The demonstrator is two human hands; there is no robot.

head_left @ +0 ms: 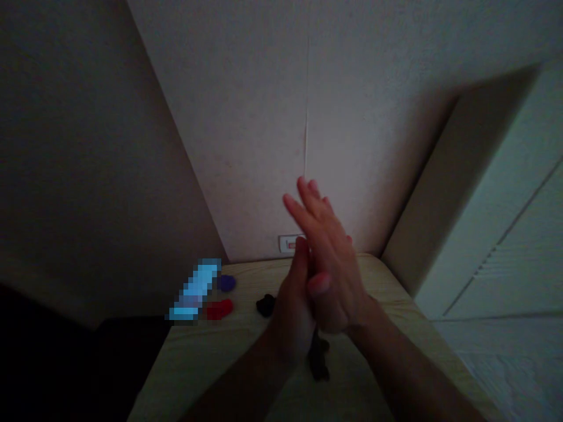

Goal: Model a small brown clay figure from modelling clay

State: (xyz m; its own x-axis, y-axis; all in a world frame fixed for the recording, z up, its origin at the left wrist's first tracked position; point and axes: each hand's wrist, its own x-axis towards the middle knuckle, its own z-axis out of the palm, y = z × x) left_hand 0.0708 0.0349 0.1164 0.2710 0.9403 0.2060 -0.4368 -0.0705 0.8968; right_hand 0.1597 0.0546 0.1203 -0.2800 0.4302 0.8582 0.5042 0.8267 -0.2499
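Palm to palm over the wooden tabletop, my left hand (294, 310) and my right hand (336, 269) press together. The right hand's fingers stretch up and away, and its thumb folds across the front. Most of the left hand's fingers are hidden behind the right. Whatever lies between the palms, if anything, is hidden in shadow. Just below the hands is a dark, uneven lump (319, 358). A smaller black lump (265, 305) rests left of the left hand. Farther left lie a red lump (219, 309) and a blue-purple lump (227, 283).
A bright, pixelated phone-like rectangle (196, 291) is at the left edge of the wooden tabletop (176, 375). Behind it rises a pale wall (246, 117) with a white socket or switch plate (285, 244). A pale cabinet (492, 193) stands on the right.
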